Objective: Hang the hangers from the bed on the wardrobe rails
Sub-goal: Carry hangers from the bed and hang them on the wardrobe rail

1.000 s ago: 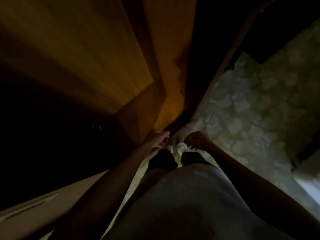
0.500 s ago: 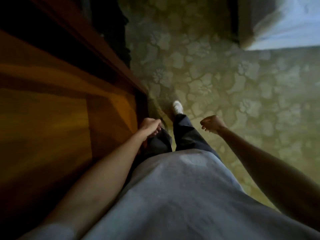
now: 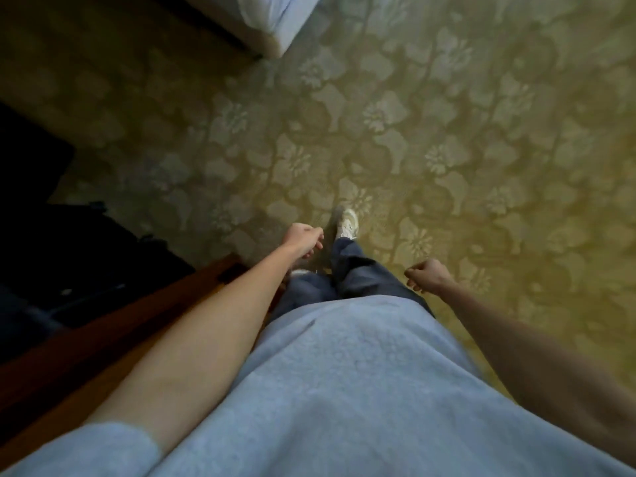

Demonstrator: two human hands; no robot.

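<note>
Bed (image 3: 272,18) cropped at top; wardrobe (image 3: 137,315) mostly dark.

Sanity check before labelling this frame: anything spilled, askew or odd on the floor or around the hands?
Nothing stands out. The carpet shows no spills or dropped items. The left hand and right hand hang loosely curled, holding nothing. The dark area beside the wardrobe is too dim to judge.

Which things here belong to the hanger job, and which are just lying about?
Job: bed, wardrobe, left hand and right hand, both holding nothing; no hangers in view.
Not the job: carpet, white shoe, dark heap beside the wardrobe.
</note>
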